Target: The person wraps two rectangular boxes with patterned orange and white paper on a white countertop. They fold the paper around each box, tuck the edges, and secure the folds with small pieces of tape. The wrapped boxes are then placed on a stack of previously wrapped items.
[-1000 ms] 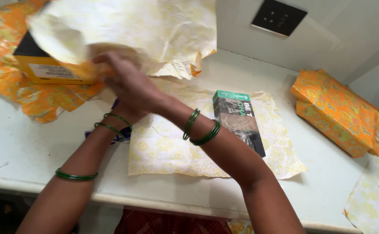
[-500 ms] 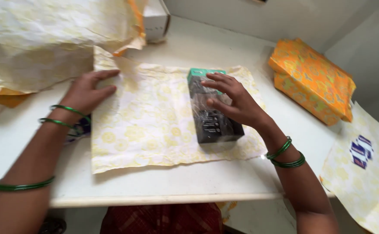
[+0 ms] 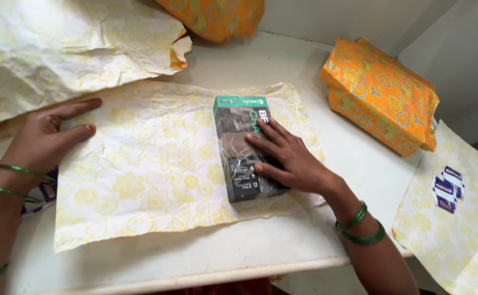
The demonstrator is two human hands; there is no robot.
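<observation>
We note the right hand [image 3: 288, 161] now lies flat, fingers spread, on the box [image 3: 244, 147], which has shifted toward the middle of the paper sheet [image 3: 151, 169]. Left hand [image 3: 45, 139], open, presses the sheet's left edge; grip probably nil. Positioning looks settled.

An orange floral-wrapped parcel [image 3: 381, 93] lies at the right rear of the white counter [image 3: 195, 257]. A crumpled pale yellow sheet [image 3: 58, 49] occupies the left rear. Another yellow-patterned sheet [image 3: 457, 218] hangs at the right edge.
</observation>
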